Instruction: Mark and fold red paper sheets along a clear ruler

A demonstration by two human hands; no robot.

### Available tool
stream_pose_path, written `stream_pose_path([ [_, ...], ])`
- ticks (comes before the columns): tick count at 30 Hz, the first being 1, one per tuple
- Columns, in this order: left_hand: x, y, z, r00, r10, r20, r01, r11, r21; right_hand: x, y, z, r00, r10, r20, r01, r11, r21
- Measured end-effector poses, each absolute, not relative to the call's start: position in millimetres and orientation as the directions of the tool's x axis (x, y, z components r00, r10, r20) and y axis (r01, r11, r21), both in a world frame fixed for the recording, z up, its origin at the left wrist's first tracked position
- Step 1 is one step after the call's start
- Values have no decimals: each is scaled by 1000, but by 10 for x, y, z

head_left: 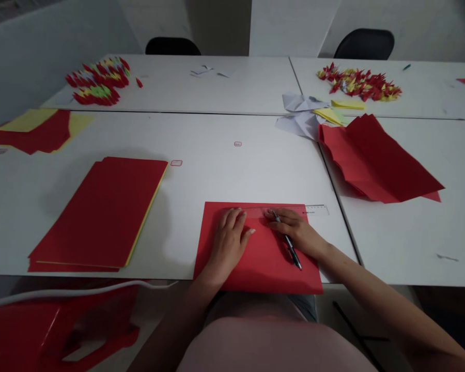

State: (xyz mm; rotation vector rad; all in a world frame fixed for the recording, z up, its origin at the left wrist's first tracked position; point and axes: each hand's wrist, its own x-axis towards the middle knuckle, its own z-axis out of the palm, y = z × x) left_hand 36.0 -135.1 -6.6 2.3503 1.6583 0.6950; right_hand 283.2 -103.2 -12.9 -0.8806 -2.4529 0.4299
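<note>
A red sheet of paper [256, 258] lies at the table's front edge, its near side reaching slightly over it. Along its far edge is a clear ruler [315, 211], whose right end sticks out past the paper. My left hand [230, 237] rests flat with fingers apart on the sheet, fingertips on the ruler's left part. Between the fingers of my right hand [294, 230] is a dark pen [290, 248], slanting back toward me. That hand also rests by the ruler; the pen's far end is partly covered by the fingers.
A stack of red and yellow paper [101, 212] lies to the left. Creased red sheets [380, 160] sit at the right, beside white folded paper [300, 103]. Folded paper pieces are heaped far left [98, 80] and far right [362, 82]. A red chair [19, 330] stands below left.
</note>
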Motion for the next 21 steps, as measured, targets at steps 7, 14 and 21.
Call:
stream_pose_path([
  [7,364,-1356,-81,278,925,260,853,-363,376,2688,-929,-94,-641,642,422,556,767,-321],
  [14,355,-1360,-61,284,921,265,860,-367,355,2558,-847,-140,-599,659,455,610,744,-273],
  [21,349,-1354,-62,299,920,254,864,-374,337,2565,-847,-193,-571,665,480,587,740,-328],
])
